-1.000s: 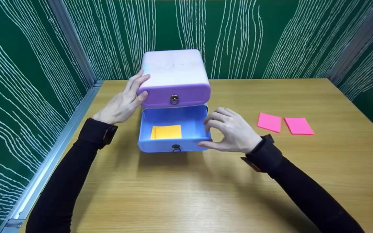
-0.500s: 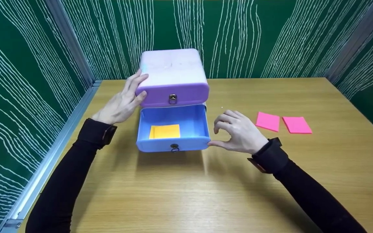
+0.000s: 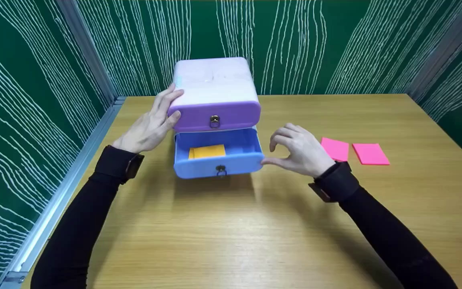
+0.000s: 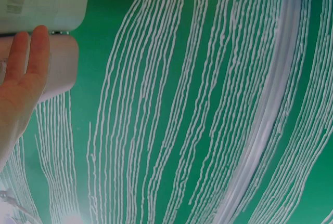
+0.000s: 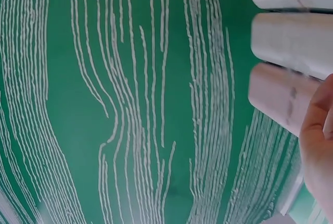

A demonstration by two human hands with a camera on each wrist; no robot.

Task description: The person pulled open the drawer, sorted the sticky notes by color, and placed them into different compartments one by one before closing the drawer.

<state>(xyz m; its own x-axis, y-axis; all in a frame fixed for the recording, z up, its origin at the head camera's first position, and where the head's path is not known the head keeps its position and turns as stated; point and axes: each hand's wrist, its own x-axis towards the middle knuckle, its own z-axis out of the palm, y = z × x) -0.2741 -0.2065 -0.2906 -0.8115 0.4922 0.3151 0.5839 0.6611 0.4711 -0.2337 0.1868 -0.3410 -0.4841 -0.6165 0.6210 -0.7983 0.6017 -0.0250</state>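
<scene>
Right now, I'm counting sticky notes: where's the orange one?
In the head view, the orange sticky note lies left of centre inside the open blue drawer, the one beneath the purple drawer.

Table [image 3: 231, 233]: tan, streaky wood grain. Drawer unit [image 3: 215, 76], toward far edge: pale lilac-white top. Upper drawer front [image 3: 237, 114] purple, lower drawer [image 3: 199, 168] blue, orange-yellow sticky note [image 3: 207, 151] inside. Ring pulls [image 3: 215, 119] [image 3: 221, 168] dark bronze. Sticky pads [image 3: 336, 148] [image 3: 371, 153], toward right edge: plain hot pink. Walls [image 3: 295, 52] past far, left, right edges: dark green, wavy white lines. Sleeves [image 3: 72, 228] [image 3: 391, 233] solid black.
</scene>
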